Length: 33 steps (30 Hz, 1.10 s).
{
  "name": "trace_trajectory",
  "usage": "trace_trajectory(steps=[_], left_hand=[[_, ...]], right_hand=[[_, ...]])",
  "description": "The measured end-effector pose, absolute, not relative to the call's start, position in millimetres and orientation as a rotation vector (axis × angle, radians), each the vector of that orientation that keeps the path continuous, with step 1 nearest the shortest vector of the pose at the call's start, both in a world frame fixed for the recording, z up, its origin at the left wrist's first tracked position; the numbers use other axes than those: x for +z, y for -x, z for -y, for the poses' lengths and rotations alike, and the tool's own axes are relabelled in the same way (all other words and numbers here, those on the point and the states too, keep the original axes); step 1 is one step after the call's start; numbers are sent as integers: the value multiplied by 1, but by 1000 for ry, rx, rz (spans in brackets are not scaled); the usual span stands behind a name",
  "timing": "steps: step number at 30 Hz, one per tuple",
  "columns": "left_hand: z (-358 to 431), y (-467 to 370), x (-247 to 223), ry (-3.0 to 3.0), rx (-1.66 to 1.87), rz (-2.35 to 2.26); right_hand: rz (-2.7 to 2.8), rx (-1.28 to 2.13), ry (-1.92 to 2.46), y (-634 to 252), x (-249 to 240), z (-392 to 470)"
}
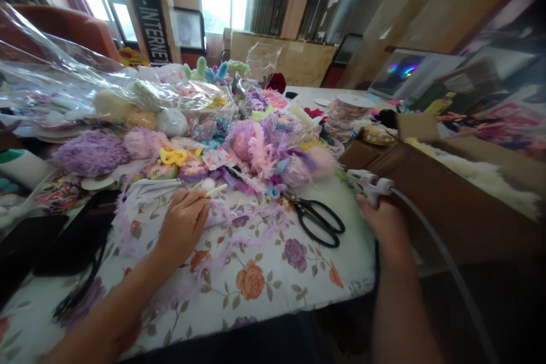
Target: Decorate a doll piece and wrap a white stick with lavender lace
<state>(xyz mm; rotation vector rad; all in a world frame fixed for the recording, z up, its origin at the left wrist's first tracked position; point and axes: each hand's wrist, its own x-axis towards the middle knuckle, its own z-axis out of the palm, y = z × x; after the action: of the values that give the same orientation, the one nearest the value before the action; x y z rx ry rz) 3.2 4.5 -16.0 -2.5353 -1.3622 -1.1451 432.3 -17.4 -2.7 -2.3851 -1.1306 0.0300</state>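
My left hand [183,224] is closed in a pinch over the flowered tablecloth, on a thin white stick [216,190]. Just behind it sits a small white pompom [208,183]; I cannot tell if the two are joined. At the right edge of the table, my right hand [381,219] is wrapped round a white hot glue gun [370,182], its pale cord trailing down to the right. Between the hands lie black-handled scissors [319,222], blades pointing into the pile. Loose lilac fuzzy yarn [256,227] straggles across the cloth.
A heap of fluffy yarn balls [91,152] and plastic-wrapped craft supplies fills the back of the table. An open cardboard box [452,199] with pale fluffy stuff stands close on the right. Black pouches [77,239] with a strap lie on the left.
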Motion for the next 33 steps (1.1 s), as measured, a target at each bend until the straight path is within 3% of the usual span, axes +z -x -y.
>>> trace_trajectory(steps=[2, 5, 10, 13, 18, 24, 31, 33], left_hand=[[-5, -4, -16, 2539, -1127, 1356], [-5, -6, -15, 2554, -1078, 1317], [-2, -8, -13, 2545, -924, 1182], [0, -8, -12, 2520, -796, 1101], [1, -8, -13, 2477, -714, 1076], [-1, -8, -16, 2444, -782, 1014], [2, -9, -13, 2418, -897, 1189], [1, -6, -13, 2457, -964, 1308]], right_hand=[[1202, -253, 2402, -411, -1, 31], [1462, -650, 2067, -362, 7, 45], [1992, -344, 1319, -266, 39, 36], [2336, -365, 1121, -222, 60, 24], [2695, -494, 996, -183, 70, 9], [2737, -607, 937, -163, 56, -1], [2696, -470, 1112, -176, 72, -23], [2556, -242, 1259, -194, 82, -30]])
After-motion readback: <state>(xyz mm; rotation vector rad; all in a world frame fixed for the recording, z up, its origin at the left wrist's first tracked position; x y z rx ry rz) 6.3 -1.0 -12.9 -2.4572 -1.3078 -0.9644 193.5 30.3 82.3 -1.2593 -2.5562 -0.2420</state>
